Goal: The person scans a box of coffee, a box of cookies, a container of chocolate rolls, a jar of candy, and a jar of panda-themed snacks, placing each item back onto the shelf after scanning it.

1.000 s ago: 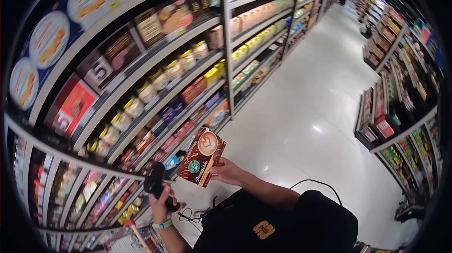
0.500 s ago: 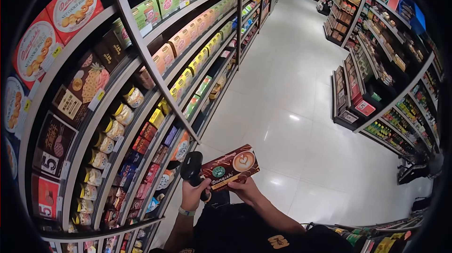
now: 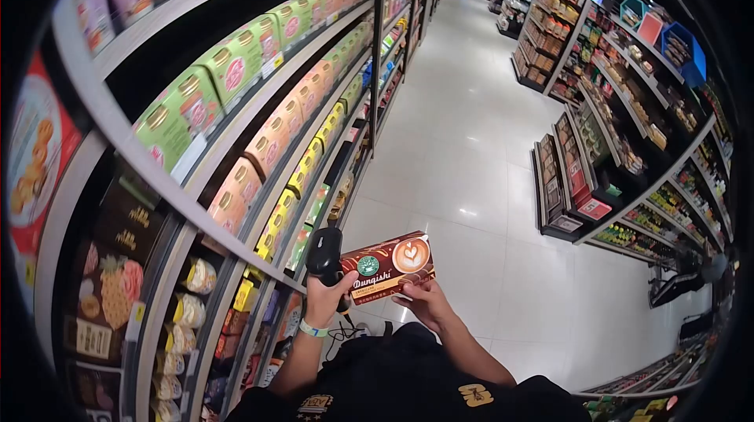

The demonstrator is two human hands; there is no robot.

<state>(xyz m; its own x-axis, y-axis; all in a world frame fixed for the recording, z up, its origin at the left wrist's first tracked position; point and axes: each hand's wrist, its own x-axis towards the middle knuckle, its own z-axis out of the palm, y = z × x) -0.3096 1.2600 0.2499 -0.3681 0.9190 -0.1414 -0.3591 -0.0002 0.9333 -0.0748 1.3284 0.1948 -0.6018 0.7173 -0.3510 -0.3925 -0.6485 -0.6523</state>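
Note:
In the head view, my left hand (image 3: 323, 301) is closed around a black handheld barcode scanner (image 3: 323, 251), its head pointing up. The thumb of that hand also presses on the left edge of a brown Dunqishi box (image 3: 393, 259). This carton is printed with a latte cup and a green round logo, and its front faces me at a slight tilt. My right hand (image 3: 429, 302) grips the carton's lower right edge, thumb on the front and the other fingers partly hidden. A wristband (image 3: 313, 329) circles my left wrist.
Close on my left, a tall shelf holds rows of green boxes (image 3: 236, 68), orange boxes (image 3: 271, 135) and jars (image 3: 189, 310). A pale tiled floor (image 3: 455, 155) runs ahead. Display shelves (image 3: 577, 163) stand on the right. A cable (image 3: 343, 333) shows by my waist.
My viewpoint has shifted along the left shelf, so the green boxes look nearer and larger. Both hands keep their hold on the scanner and the box, which appears slightly higher.

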